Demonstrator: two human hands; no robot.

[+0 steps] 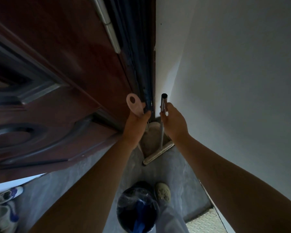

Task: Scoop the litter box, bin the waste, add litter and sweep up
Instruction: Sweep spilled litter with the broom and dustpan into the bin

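Observation:
I look down into a dim corner between a dark red door and a white wall. My left hand [136, 125] grips a pink handle [134, 105] with a hanging hole at its top; its lower end is hidden behind my hand. My right hand [173, 121] holds a thin metal pole [163, 108] near its top. That pole runs down to a beige bar head [158, 153] resting on the grey floor. A beige dustpan-like shape [152, 137] stands in the corner behind the pole. A round dark bin [138, 211] with a clear liner sits at my feet.
The open door [57, 81] fills the left side and the white wall [233, 81] the right, leaving a narrow strip of concrete floor [178, 172]. My shoe [163, 193] is beside the bin. A pair of sneakers [5, 207] lies at the lower left. A metal tread plate [207, 222] is at lower right.

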